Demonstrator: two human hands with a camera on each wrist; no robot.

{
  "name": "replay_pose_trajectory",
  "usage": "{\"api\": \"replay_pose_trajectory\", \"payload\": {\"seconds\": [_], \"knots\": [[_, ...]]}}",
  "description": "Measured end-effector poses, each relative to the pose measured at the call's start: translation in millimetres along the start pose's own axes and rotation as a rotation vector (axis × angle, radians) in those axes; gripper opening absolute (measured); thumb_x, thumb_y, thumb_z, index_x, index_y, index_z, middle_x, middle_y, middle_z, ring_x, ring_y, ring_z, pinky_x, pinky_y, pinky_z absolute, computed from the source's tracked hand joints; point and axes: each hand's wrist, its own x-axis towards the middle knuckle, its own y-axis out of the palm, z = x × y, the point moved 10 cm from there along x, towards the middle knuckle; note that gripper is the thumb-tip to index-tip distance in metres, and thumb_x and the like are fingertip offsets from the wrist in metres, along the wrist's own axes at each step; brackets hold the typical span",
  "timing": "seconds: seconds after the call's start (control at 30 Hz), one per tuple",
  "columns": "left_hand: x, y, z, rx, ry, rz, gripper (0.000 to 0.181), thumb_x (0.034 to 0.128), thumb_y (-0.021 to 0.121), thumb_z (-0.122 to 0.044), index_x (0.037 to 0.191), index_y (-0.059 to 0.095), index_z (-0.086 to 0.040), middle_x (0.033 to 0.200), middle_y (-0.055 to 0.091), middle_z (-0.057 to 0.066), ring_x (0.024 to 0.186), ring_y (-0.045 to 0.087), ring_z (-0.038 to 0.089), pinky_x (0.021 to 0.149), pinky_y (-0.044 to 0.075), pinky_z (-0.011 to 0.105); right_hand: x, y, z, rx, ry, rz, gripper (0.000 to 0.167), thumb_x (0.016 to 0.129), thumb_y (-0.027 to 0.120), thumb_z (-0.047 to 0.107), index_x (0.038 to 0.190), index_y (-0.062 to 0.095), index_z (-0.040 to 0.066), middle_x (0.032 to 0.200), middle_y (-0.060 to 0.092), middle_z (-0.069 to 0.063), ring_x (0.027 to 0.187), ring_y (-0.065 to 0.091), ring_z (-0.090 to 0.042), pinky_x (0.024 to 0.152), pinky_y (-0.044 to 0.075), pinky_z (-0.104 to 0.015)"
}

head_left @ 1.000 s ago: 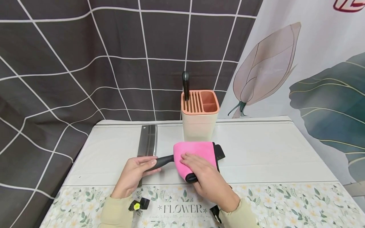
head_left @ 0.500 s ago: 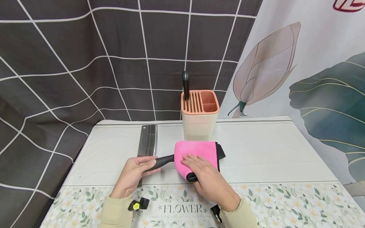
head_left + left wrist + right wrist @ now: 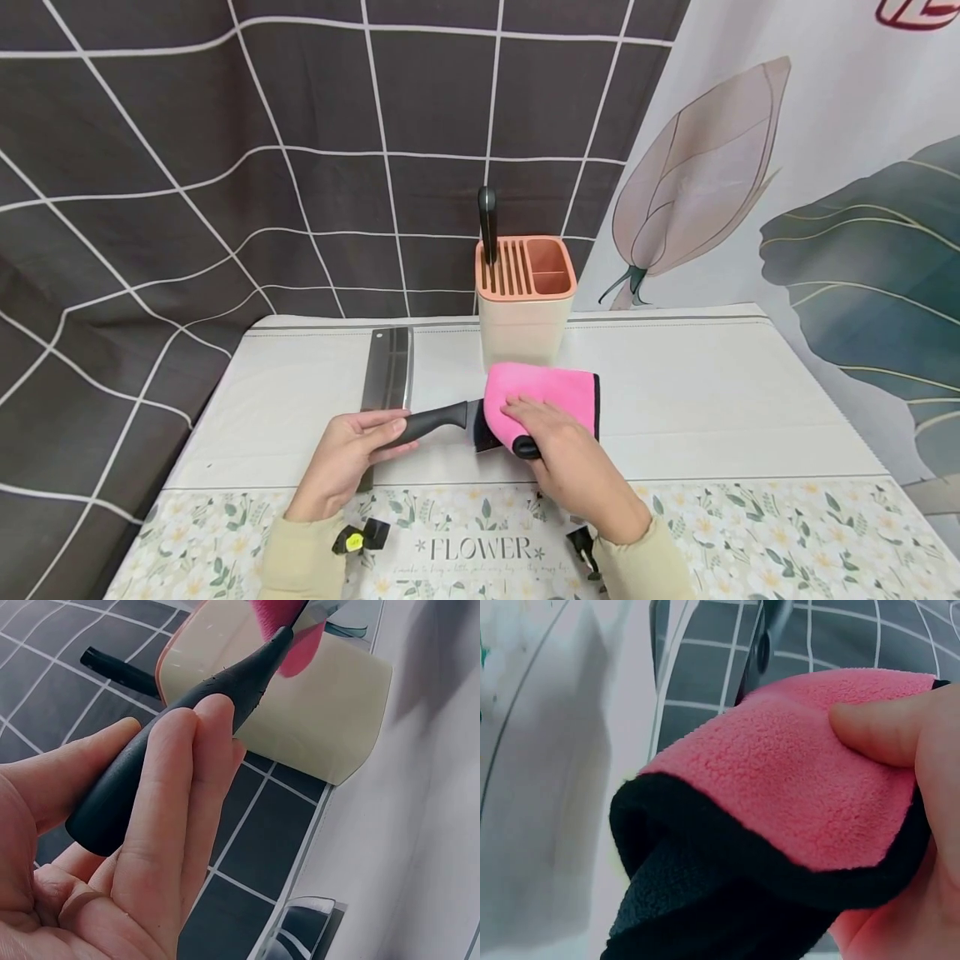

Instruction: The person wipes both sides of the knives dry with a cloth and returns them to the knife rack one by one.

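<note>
My left hand (image 3: 341, 458) grips a kitchen knife by its black handle (image 3: 431, 422), thumb on one side and fingers on the other, as the left wrist view shows. The blade points right. A short bare stretch of blade (image 3: 480, 429) shows beside the handle; the rest is hidden under a folded pink cloth (image 3: 551, 387) with black edging. My right hand (image 3: 573, 467) holds this cloth around the blade. In the right wrist view the thumb presses on the pink cloth (image 3: 780, 772), and the cloth's dark underside shows below.
Behind the cloth stands a cream knife block (image 3: 525, 333) with an orange slotted top, a black-handled knife (image 3: 487, 221) upright in its left slot. A cleaver (image 3: 387, 367) lies on the white table cover (image 3: 705, 400), partly behind my left hand. A grid-patterned curtain (image 3: 315, 100) hangs behind.
My right hand and the cloth have slid right along the blade. Blade beside the handle is now bare, and the far end, visible before, is covered. The left hand has barely moved.
</note>
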Motion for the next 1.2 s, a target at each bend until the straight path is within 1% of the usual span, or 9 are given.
{"api": "replay_pose_trajectory", "payload": {"seconds": [0.33, 0.5, 0.63, 0.73, 0.8, 0.93, 0.97, 1.1, 1.2], "knots": [[-0.4, -3.2, -1.3, 0.01, 0.006, 0.002, 0.036, 0.096, 0.063, 0.003, 0.126, 0.055, 0.022, 0.124, 0.058, 0.03, 0.092, 0.074, 0.033, 0.09, 0.056, 0.035, -5.0, -15, -27, 0.009, 0.115, 0.009, 0.048, 0.091, 0.071, 0.005, 0.137, 0.058, 0.0, 0.138, 0.061, -0.014, 0.129, 0.057, -0.032, 0.109, 0.042, -0.047], [-0.6, -5.7, -0.7, 0.001, -0.002, -0.004, 0.036, 0.0956, 0.063, 0.003, 0.126, 0.055, 0.021, 0.122, 0.061, 0.027, 0.092, 0.074, 0.034, 0.09, 0.055, 0.035, -7.0, -24, -38, -0.007, 0.155, -0.012, 0.048, 0.088, 0.07, -0.003, 0.135, 0.06, 0.0, 0.131, 0.065, -0.015, 0.121, 0.062, -0.034, 0.103, 0.048, -0.048], [-1.5, -7.0, -1.7, 0.006, -0.001, 0.002, 0.037, 0.0958, 0.063, 0.002, 0.126, 0.055, 0.021, 0.124, 0.06, 0.028, 0.096, 0.072, 0.038, 0.091, 0.055, 0.035, -10.9, -34, -47, -0.048, 0.2, -0.056, 0.05, 0.081, 0.066, -0.01, 0.13, 0.061, 0.0, 0.115, 0.071, -0.016, 0.103, 0.069, -0.035, 0.09, 0.055, -0.05], [-2.4, -8.5, -2.9, 0.018, 0.004, 0.01, 0.037, 0.0965, 0.063, 0.0, 0.127, 0.056, 0.02, 0.127, 0.057, 0.03, 0.099, 0.071, 0.041, 0.091, 0.055, 0.035, -15.0, -43, -55, -0.064, 0.244, -0.1, 0.049, 0.08, 0.061, -0.011, 0.127, 0.06, 0.0, 0.104, 0.071, -0.014, 0.09, 0.069, -0.033, 0.082, 0.056, -0.05], [-2.6, -10.2, -3.0, 0.013, 0.001, 0.005, 0.037, 0.0962, 0.063, 0.0, 0.127, 0.056, 0.019, 0.128, 0.057, 0.03, 0.101, 0.07, 0.043, 0.091, 0.055, 0.035, -17.6, -48, -59, -0.061, 0.267, -0.121, 0.044, 0.084, 0.06, -0.01, 0.127, 0.059, -0.001, 0.105, 0.07, -0.016, 0.09, 0.068, -0.034, 0.082, 0.055, -0.051], [-2.6, -12.4, -3.6, 0.01, 0.0, 0.0, 0.036, 0.0958, 0.063, 0.0, 0.126, 0.058, 0.019, 0.127, 0.057, 0.029, 0.102, 0.069, 0.045, 0.091, 0.055, 0.036, -20.8, -58, -65, -0.039, 0.283, -0.17, 0.039, 0.09, 0.058, -0.007, 0.129, 0.059, -0.002, 0.113, 0.069, -0.02, 0.098, 0.068, -0.04, 0.087, 0.054, -0.055], [-2.7, -12.8, -4.0, 0.012, 0.0, 0.0, 0.036, 0.0958, 0.064, 0.0, 0.126, 0.058, 0.018, 0.127, 0.058, 0.029, 0.102, 0.069, 0.045, 0.091, 0.055, 0.036, -21.4, -60, -65, -0.033, 0.283, -0.186, 0.037, 0.092, 0.058, -0.006, 0.128, 0.059, -0.002, 0.113, 0.069, -0.021, 0.099, 0.068, -0.04, 0.086, 0.053, -0.056], [-4.0, -13.9, -6.2, 0.03, 0.009, 0.011, 0.038, 0.0964, 0.064, -0.002, 0.127, 0.056, 0.019, 0.128, 0.058, 0.028, 0.1, 0.07, 0.041, 0.092, 0.055, 0.035, -25.7, -74, -70, -0.009, 0.294, -0.284, 0.034, 0.093, 0.055, -0.005, 0.126, 0.061, 0.0, 0.107, 0.07, -0.022, 0.093, 0.069, -0.041, 0.081, 0.054, -0.058], [-5.1, -15.2, -7.7, 0.034, 0.015, 0.013, 0.039, 0.0971, 0.064, -0.003, 0.128, 0.055, 0.019, 0.129, 0.057, 0.029, 0.1, 0.071, 0.039, 0.093, 0.054, 0.034, -32.5, -86, -78, 0.016, 0.349, -0.369, 0.032, 0.094, 0.055, -0.005, 0.125, 0.062, 0.0, 0.106, 0.07, -0.026, 0.091, 0.068, -0.045, 0.079, 0.052, -0.061]]}}
